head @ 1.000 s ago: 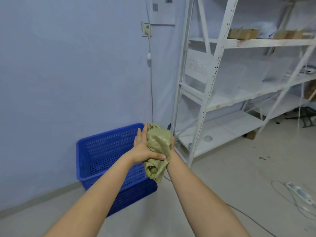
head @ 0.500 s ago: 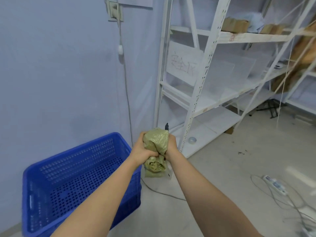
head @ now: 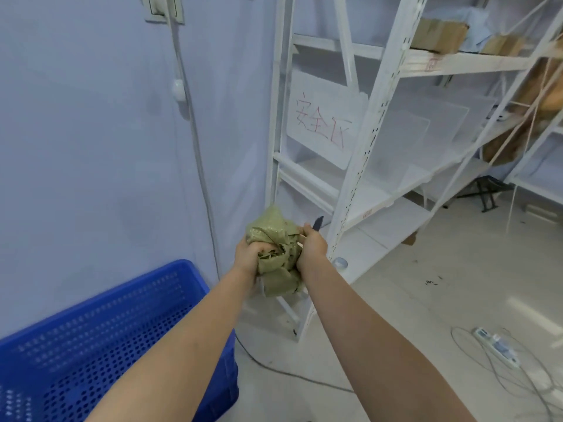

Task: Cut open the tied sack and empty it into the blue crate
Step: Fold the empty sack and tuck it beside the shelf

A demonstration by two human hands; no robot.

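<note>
both hands meet at mid frame around a crumpled green sack (head: pixel 272 231). the left hand (head: pixel 250 256) has its fingers curled tight into the sack's left side; the right hand (head: pixel 312 246) grips the right side, with a dark blade (head: pixel 317 222) sticking up above it. the blue crate (head: pixel 100 351) sits at lower left, below and apart from the sack. white shelves (head: pixel 365 166) stand behind.

Both hands, left hand (head: pixel 250 256) and right hand (head: pixel 311 247), clutch a crumpled green sack (head: pixel 274 236) in mid-air, right of the blue crate (head: pixel 100 339), before white shelving (head: pixel 362 166).
</note>
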